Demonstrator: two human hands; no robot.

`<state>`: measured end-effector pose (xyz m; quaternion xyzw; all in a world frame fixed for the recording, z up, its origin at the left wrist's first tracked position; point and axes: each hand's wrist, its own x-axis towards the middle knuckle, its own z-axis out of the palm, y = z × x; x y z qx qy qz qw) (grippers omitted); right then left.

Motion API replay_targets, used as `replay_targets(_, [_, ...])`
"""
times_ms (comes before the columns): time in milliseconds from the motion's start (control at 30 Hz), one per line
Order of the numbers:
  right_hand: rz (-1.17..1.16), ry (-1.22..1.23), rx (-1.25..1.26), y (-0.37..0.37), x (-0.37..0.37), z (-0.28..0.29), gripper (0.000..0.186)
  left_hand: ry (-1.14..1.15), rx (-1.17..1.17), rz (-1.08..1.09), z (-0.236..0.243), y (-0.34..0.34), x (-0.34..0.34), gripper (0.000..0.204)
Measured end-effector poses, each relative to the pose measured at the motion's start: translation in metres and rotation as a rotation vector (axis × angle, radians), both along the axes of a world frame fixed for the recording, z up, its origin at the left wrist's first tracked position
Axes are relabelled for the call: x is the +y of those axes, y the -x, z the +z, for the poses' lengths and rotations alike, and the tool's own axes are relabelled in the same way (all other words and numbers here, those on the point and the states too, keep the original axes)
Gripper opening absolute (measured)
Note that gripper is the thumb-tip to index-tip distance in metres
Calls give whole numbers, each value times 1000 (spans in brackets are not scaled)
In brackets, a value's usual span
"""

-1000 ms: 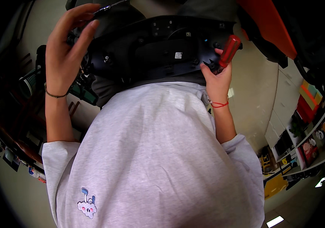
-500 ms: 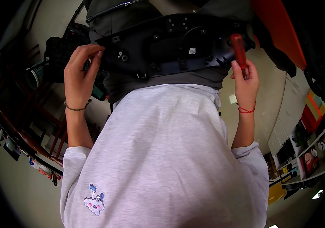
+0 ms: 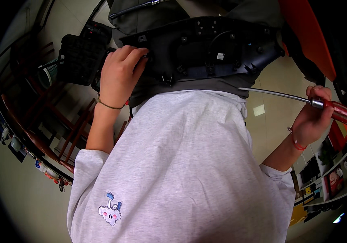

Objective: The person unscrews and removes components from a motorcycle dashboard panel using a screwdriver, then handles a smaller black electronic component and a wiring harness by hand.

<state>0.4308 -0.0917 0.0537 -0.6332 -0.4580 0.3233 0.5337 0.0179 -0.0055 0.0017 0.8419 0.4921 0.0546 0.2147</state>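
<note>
Head view, workpiece: black moulded panel [image 3: 198, 52] lying across the seated person's lap, on dark trousers [image 3: 206, 84], its ribbed and holed face upward, a small white label [image 3: 220, 56] right of centre.
Left hand: [image 3: 118, 75] at the panel's left end, fingers bent, thumb near the forefinger; from here I cannot tell whether anything is pinched between them.
Right hand: [image 3: 313, 121] off to the right, clear of the panel, fingers wrapped around a red-handled screwdriver [image 3: 299, 98].
Screwdriver shaft: pointing left, tip beside the person's waist.
Long dark rod: [image 3: 135, 9] on the trousers, beyond the panel.
Far right: orange part [image 3: 309, 32], near the panel's right end.
</note>
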Motion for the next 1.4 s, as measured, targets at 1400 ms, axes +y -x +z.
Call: replay_targets(1400, [238,149,96,46,1,0,33,109,27,15,-12,-1,1,15])
